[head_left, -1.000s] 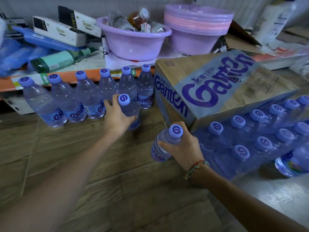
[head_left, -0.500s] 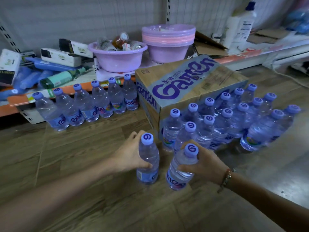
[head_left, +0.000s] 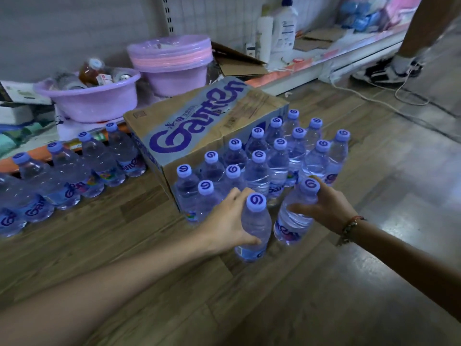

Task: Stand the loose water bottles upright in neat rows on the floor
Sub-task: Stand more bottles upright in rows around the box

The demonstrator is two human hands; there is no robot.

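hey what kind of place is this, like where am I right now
Probably a small shop or its stockroom: a low retail shelf against a slotted wall, stacked plastic basins, and a Ganten carton beside rows of water bottles on the floor.

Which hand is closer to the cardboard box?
Left. The left hand grips a bottle just before the cardboard box; the right hand holds another bottle farther right.

Two clear water bottles with lilac caps sit at the near edge of the block. The left-held bottle (head_left: 254,228) stands upright on the wood floor (head_left: 154,236). The right-held bottle (head_left: 296,213) tilts slightly. The main block of bottles (head_left: 269,158) stands upright in rows. A further row of bottles (head_left: 82,171) lines the floor's far left edge.
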